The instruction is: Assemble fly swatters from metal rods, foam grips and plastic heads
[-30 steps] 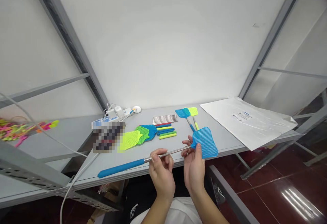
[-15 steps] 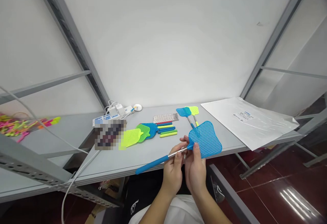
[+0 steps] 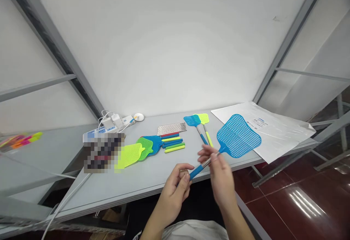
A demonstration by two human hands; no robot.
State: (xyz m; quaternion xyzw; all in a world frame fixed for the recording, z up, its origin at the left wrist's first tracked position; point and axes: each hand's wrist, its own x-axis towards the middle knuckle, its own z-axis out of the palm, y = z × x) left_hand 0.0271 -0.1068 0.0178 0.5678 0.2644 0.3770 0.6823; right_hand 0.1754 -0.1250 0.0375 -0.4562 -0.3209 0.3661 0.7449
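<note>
A blue fly swatter (image 3: 238,138) is held above the table's front edge, its perforated head up to the right. My left hand (image 3: 176,185) is closed round its blue grip. My right hand (image 3: 218,170) holds the metal shaft just below the head, some of its fingers stretched out. Behind it on the table lie a blue swatter (image 3: 191,120) and a yellow swatter (image 3: 202,119) with handles on. To the left are loose swatter heads in yellow (image 3: 131,154), green (image 3: 144,148) and blue (image 3: 153,144), beside several coloured grips (image 3: 173,143) and several metal rods (image 3: 171,128).
A white plastic bag (image 3: 246,123) lies at the table's right end. At the back left stands a power strip (image 3: 94,135) with chargers, near a pixelated object (image 3: 102,152). A white cable (image 3: 68,196) hangs over the left edge. Grey metal posts (image 3: 65,54) frame the table.
My left hand has moved from the shaft down to the grip. The swatter's head has moved up and right, and my right hand has shifted right. The camera view has turned slightly.
</note>
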